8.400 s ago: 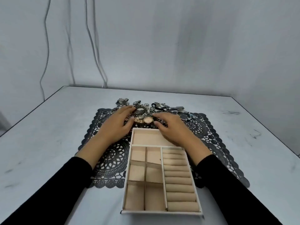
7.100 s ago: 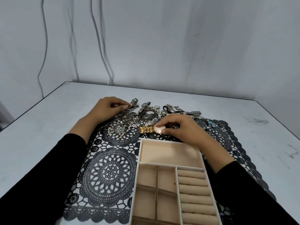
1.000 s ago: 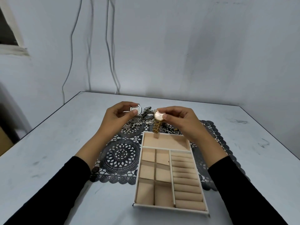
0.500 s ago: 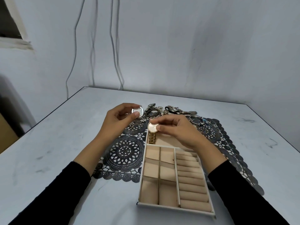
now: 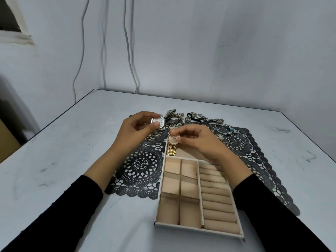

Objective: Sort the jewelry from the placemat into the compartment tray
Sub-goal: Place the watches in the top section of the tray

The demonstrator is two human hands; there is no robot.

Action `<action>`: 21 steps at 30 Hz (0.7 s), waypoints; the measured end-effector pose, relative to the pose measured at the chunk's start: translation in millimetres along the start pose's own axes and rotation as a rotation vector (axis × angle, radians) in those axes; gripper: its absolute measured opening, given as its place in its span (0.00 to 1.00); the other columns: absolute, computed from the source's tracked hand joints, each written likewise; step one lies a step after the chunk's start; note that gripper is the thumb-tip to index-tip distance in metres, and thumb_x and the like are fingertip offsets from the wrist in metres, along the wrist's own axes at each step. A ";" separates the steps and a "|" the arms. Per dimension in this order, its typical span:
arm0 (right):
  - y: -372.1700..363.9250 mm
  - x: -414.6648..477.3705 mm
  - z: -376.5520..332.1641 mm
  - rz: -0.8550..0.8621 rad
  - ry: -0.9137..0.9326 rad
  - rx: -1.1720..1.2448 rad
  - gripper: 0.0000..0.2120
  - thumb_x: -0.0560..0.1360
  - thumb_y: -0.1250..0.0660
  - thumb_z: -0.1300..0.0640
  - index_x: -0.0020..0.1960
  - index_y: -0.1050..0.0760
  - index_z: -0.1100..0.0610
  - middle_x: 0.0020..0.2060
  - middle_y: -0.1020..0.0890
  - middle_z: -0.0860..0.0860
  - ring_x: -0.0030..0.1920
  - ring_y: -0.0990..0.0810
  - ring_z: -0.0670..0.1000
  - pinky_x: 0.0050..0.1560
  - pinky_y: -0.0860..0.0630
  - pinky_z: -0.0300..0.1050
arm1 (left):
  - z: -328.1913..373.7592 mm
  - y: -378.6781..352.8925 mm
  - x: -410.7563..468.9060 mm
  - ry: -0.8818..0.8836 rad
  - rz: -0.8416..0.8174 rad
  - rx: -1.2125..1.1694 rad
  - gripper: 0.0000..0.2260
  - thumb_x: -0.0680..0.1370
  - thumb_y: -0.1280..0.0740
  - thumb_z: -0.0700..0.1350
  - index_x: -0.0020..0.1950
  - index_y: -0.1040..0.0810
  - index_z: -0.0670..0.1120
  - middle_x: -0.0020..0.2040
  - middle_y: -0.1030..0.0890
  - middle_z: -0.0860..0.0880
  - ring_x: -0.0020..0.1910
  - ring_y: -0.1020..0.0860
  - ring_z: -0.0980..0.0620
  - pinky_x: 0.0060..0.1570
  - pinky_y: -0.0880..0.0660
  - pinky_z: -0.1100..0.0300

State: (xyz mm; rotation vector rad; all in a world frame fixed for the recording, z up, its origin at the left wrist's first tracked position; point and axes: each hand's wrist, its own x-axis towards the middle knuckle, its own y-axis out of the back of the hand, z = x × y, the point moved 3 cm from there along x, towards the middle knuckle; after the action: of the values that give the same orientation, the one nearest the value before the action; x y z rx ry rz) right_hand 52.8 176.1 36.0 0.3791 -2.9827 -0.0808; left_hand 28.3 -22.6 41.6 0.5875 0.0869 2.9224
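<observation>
The beige-lined compartment tray (image 5: 160, 190) lay on the black lace placemat (image 5: 140, 166), its near end reaching past the mat's edge onto the pale tabletop (image 5: 72, 160). It had one wide compartment across its far end, six small square compartments in two columns along its left side, and a row of padded ring rolls (image 5: 217, 197) down its right side. The square compartments and the rolls showed only their lining. Over the left end of the tray's wide far compartment the right hand (image 5: 198, 140) held a gold watch (image 5: 172, 140), its grip clamped on the round case between thumb and fingertips, dial tilted up. The linked band hung down into that compartment; whether it touched the lining could not be told. Just beyond the tray's far left corner the left hand (image 5: 134, 130) was raised above the placemat, its grip pinched on a silver watch (image 5: 157, 123) with a white dial, thumb on the near rim and fingers curled over the far rim, the metal band drooping below the palm. Beyond the tray's far end lay a loose pile of jewelry (image 5: 181, 118) at the mat's far edge. Beyond the tray's far right corner rested a bangle (image 5: 222, 128) with blue beads and, nearer the tray, several thin rings (image 5: 234, 141) on the lace.
</observation>
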 end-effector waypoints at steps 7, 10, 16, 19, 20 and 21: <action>-0.5 4.3 2.3 0.053 0.061 -0.238 0.09 0.73 0.33 0.72 0.52 0.20 0.64 0.48 0.18 0.55 0.45 0.18 0.45 0.48 0.22 0.36 | -3.5 -1.4 -0.1 0.020 -0.011 0.006 0.09 0.76 0.28 0.38 0.55 0.18 0.45 0.50 0.15 0.47 0.46 0.17 0.56 0.41 0.25 0.70; 2.9 6.6 4.1 0.081 0.104 -0.372 0.11 0.72 0.29 0.68 0.48 0.17 0.54 0.51 0.19 0.53 0.50 0.19 0.53 0.54 0.22 0.44 | -3.7 -1.9 -0.7 0.024 -0.012 0.007 0.09 0.76 0.28 0.38 0.55 0.18 0.46 0.51 0.15 0.48 0.46 0.17 0.57 0.40 0.25 0.70; 1.6 4.6 0.0 0.127 0.072 -0.372 0.11 0.70 0.27 0.67 0.51 0.17 0.61 0.48 0.15 0.53 0.48 0.17 0.47 0.49 0.24 0.33 | -4.2 -0.3 -0.6 0.037 0.004 0.008 0.09 0.76 0.28 0.39 0.55 0.18 0.46 0.51 0.15 0.47 0.45 0.17 0.58 0.40 0.26 0.71; 2.1 3.3 -1.0 0.160 0.035 -0.383 0.11 0.69 0.26 0.67 0.52 0.17 0.60 0.47 0.15 0.52 0.46 0.17 0.45 0.46 0.26 0.29 | -3.8 -0.6 -0.9 0.039 0.004 0.027 0.10 0.76 0.28 0.39 0.57 0.18 0.45 0.51 0.15 0.48 0.44 0.17 0.59 0.38 0.26 0.72; 2.0 3.2 -1.9 0.168 0.032 -0.408 0.11 0.69 0.26 0.66 0.52 0.17 0.60 0.47 0.15 0.51 0.46 0.17 0.43 0.46 0.27 0.27 | -3.2 -0.7 -1.2 0.040 0.006 0.031 0.10 0.76 0.28 0.39 0.57 0.18 0.45 0.51 0.15 0.48 0.44 0.17 0.59 0.37 0.27 0.72; 1.5 3.3 -2.8 0.174 0.035 -0.436 0.11 0.69 0.26 0.66 0.51 0.16 0.59 0.47 0.15 0.51 0.45 0.18 0.42 0.45 0.27 0.26 | -3.2 -0.6 -0.9 0.041 0.007 0.030 0.10 0.76 0.28 0.39 0.57 0.18 0.44 0.51 0.15 0.47 0.44 0.17 0.59 0.37 0.26 0.72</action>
State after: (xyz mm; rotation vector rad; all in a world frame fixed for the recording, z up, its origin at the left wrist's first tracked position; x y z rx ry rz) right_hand 49.6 176.6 39.3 0.0677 -2.8370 -0.6808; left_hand 27.9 -22.3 38.3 0.5329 0.1336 2.9457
